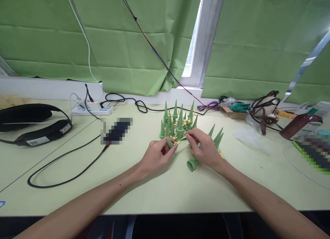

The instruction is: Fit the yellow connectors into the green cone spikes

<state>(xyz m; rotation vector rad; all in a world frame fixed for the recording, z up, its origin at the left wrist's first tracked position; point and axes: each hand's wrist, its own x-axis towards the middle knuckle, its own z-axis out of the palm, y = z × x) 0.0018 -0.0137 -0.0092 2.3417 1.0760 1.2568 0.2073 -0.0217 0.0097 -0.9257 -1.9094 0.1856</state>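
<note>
A cluster of several upright green plastic cones (pixel 177 124), joined by small cream connectors, stands on the pale green table (pixel 160 191). My left hand (pixel 156 156) is closed round one loose green cone (pixel 169 143), its tip pointing toward the cluster. My right hand (pixel 203 148) pinches something small and cream-coloured at the cluster's near edge; I cannot make out what. Under and behind that hand lie more green cones (pixel 218 137), one lying on its side with its open end toward me (pixel 192 164).
Black headset-like gear (pixel 33 127) lies far left, a white power strip (pixel 92 108) and black cables (pixel 64 163) behind it. A cardboard tray (pixel 233 112), a brown-strapped bag (pixel 266 110) and a plastic bag (pixel 251 136) sit right. Green curtains hang behind.
</note>
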